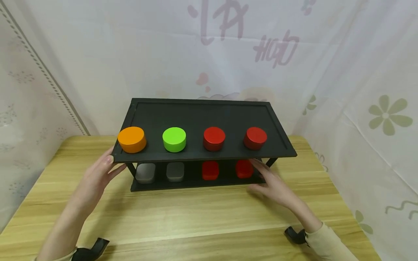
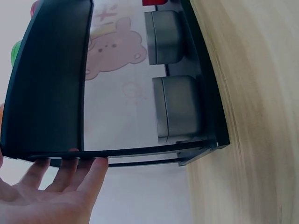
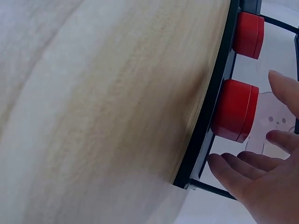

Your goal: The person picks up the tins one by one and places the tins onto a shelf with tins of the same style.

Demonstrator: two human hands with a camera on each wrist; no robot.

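Observation:
A two-tier black rack stands on the table. My left hand grips the left front corner of its upper shelf, thumb on the edge and fingers beneath. In the left wrist view those fingers press along the side rail. My right hand reaches in at the right end of the lower shelf, fingers spread around the rightmost red rounded-square tin. In the right wrist view a gap shows between the thumb and that tin. Another red tin sits left of it.
On the upper shelf stand an orange round container, a green one and two red ones, spaced in a row. Two grey tins occupy the lower shelf's left half. A patterned white cloth hangs behind the wooden table.

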